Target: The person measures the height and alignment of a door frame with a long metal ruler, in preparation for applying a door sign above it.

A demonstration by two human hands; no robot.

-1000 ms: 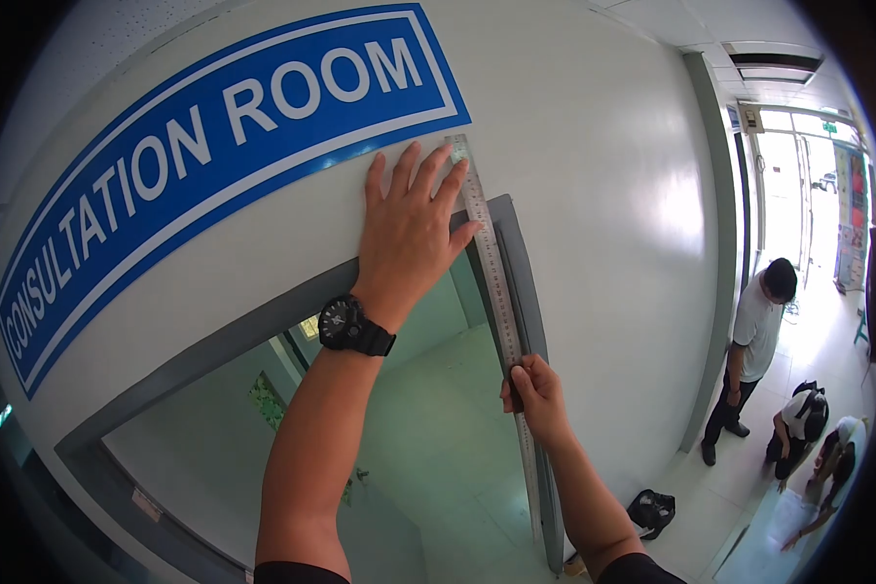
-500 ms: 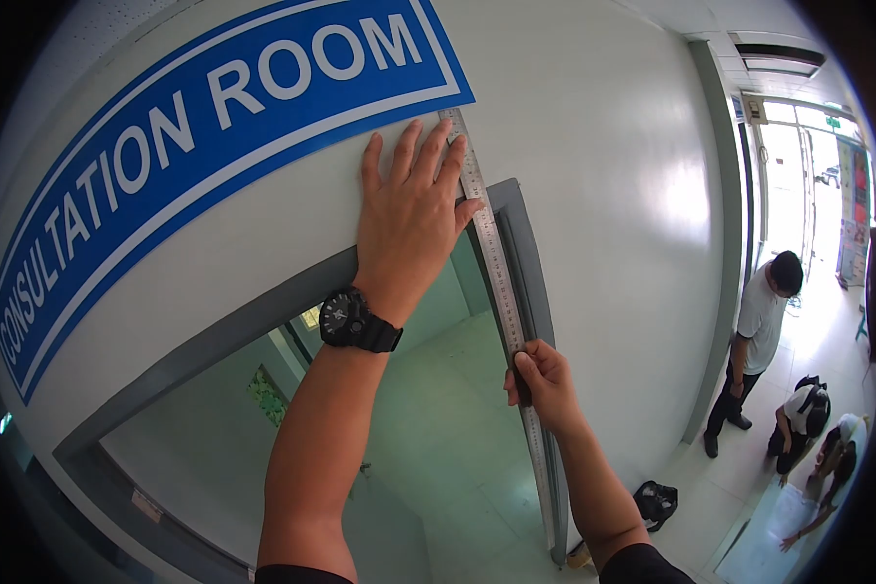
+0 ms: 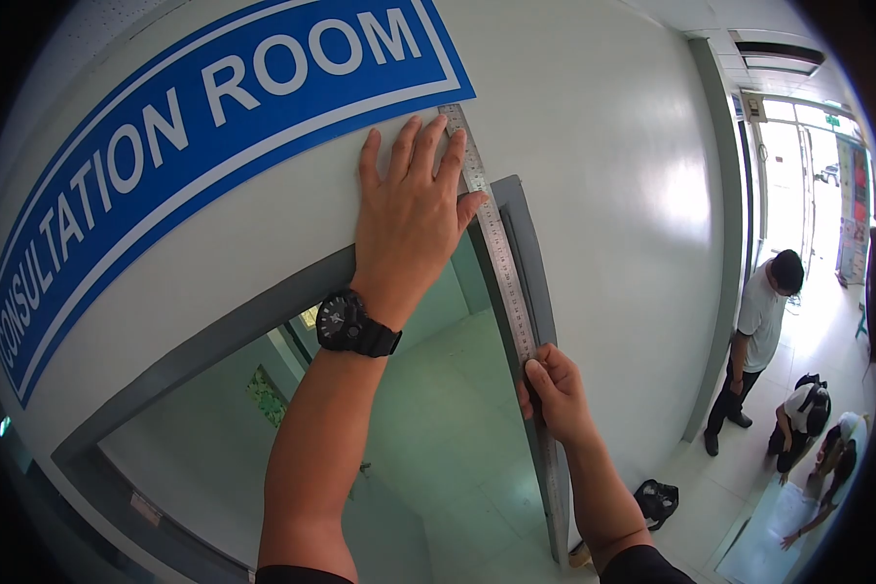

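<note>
A long steel ruler [image 3: 501,248] runs down from the lower right corner of the blue "CONSULTATION ROOM" sign [image 3: 214,102] along the grey door frame [image 3: 532,263]. My left hand [image 3: 414,204] lies on the wall just under the sign, fingers spread, with fingertips and thumb touching the ruler's left edge near its top. A black watch [image 3: 358,323] is on that wrist. Lower down, my right hand [image 3: 555,394] grips the ruler between thumb and fingers beside the frame.
A room with a green floor shows through the opening. At the right, a person [image 3: 757,331] stands in the corridor, and two people [image 3: 803,419] crouch by a pale sheet [image 3: 774,516] on the floor. A black bag [image 3: 657,501] lies near the wall.
My right hand has shifted slightly right and down, and the lower part of the ruler has swung a little right, closer to the frame. My left hand has hardly moved.
</note>
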